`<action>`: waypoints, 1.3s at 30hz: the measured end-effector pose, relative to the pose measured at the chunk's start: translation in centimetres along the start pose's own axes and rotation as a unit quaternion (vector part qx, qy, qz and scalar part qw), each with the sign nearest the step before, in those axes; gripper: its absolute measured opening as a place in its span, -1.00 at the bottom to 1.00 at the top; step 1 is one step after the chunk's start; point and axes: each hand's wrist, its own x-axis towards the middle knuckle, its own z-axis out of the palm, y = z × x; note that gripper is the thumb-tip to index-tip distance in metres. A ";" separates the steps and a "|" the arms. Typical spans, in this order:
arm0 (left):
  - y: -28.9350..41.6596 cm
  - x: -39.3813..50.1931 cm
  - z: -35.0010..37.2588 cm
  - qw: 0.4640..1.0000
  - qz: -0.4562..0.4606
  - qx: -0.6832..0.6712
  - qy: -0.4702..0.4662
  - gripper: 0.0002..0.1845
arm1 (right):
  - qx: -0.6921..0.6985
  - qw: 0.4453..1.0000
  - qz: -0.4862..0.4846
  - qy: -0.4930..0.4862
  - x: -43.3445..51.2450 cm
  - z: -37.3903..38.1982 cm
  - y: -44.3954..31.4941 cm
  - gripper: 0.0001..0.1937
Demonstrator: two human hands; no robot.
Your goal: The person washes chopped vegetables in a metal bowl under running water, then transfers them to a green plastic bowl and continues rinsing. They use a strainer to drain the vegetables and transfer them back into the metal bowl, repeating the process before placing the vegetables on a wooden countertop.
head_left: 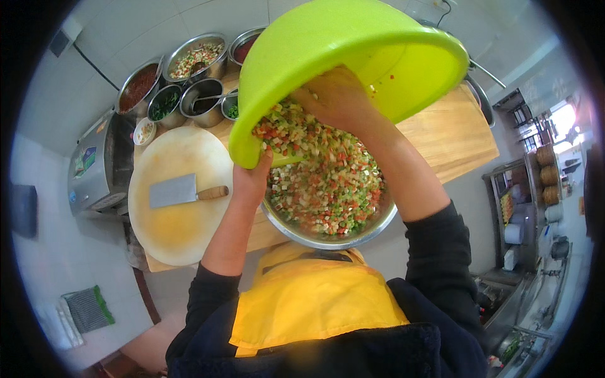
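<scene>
My left hand (253,177) grips the rim of a lime-green plastic basin (326,33), which is tipped on its side with its mouth toward me. Inside the basin my right hand (338,97) touches the diced vegetables, its fingertips partly hidden. Red, green and white dice (326,189) are spilling over the basin's rim in a blur. They land in a large stainless steel bowl (326,244) below, which holds a heap of the same mix. A cleaver (174,190) with a wooden handle lies on a round white chopping board (179,241) to the left.
A wooden worktop (449,134) extends right. Behind the board stand steel bowls of red sauce (139,90), diced mix (196,59) and chopped greens (164,105), a pot of dark liquid (202,101) with a ladle, and a small white bowl (144,131). A metal appliance (92,165) is at left.
</scene>
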 end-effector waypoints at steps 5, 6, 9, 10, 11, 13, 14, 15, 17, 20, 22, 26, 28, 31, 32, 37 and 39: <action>0.6 -0.3 0.3 0.991 0.020 -0.129 -0.021 -0.62 | 0.045 0.996 0.016 -0.081 0.3 3.8 -2.7 -0.71; 0.5 -0.4 0.2 0.983 0.020 -0.178 -0.030 -0.62 | 0.042 0.995 0.007 -0.092 -0.4 3.8 -3.1 -0.71; 0.4 -0.6 -0.5 0.997 0.009 -0.079 -0.025 -0.60 | 0.068 0.987 -0.005 -0.145 -2.3 2.5 -2.9 -0.72; 0.3 -0.6 -0.8 0.999 0.029 -0.031 -0.026 -0.61 | 0.092 0.984 -0.023 -0.148 -2.6 1.9 -2.4 -0.73; 0.4 -0.8 -1.1 0.998 0.046 0.018 -0.027 -0.61 | 0.075 0.991 0.008 -0.108 -2.6 1.4 -1.8 -0.73; 0.3 -1.2 -1.2 0.993 0.086 0.076 -0.027 -0.61 | 0.063 0.997 0.047 0.000 -2.5 0.9 -0.2 -0.73; 0.3 -1.3 -1.0 0.990 0.110 0.084 -0.027 -0.62 | 0.043 0.991 0.118 -0.049 -2.5 1.1 0.3 -0.75; 0.3 -1.4 -0.8 0.986 0.136 0.089 -0.040 -0.63 | 0.039 0.993 0.103 -0.041 -2.7 1.4 0.5 -0.75; 0.6 -1.5 -0.5 0.995 0.059 0.076 -0.019 -0.65 | 0.018 0.994 0.094 -0.050 -3.5 2.1 0.4 -0.74; 1.3 -1.6 -0.4 0.991 0.089 0.101 -0.011 -0.69 | 0.062 0.984 0.106 -0.129 -5.8 2.2 -1.0 -0.73; 1.8 -1.6 -0.5 0.984 0.127 0.124 -0.013 -0.71 | 0.074 0.981 0.110 -0.140 -6.9 1.2 -1.4 -0.72; 2.2 -1.8 -0.9 0.983 0.131 0.127 -0.026 -0.70 | -0.041 0.991 0.126 -0.013 -7.1 -1.2 0.7 -0.71; 2.1 -1.9 -0.5 0.991 0.098 0.089 -0.035 -0.68 | -0.060 0.978 0.183 0.086 -7.0 -1.1 1.3 -0.69; 2.1 -2.3 0.7 0.999 0.021 -0.003 -0.026 -0.66 | 0.017 0.956 0.284 -0.078 -7.6 0.5 0.2 -0.70; 2.2 -2.3 1.1 0.999 0.006 -0.024 -0.021 -0.68 | 0.064 0.967 0.239 -0.053 -8.3 0.6 -0.5 -0.71; 4.1 -2.7 2.3 0.974 -0.097 -0.205 -0.001 -0.57 | 0.096 0.930 0.324 0.141 -7.1 -1.6 -0.3 -0.74; 4.9 -3.2 2.5 0.969 -0.121 -0.215 -0.010 -0.52 | 0.074 0.889 0.387 0.236 -4.0 -4.2 2.9 -0.68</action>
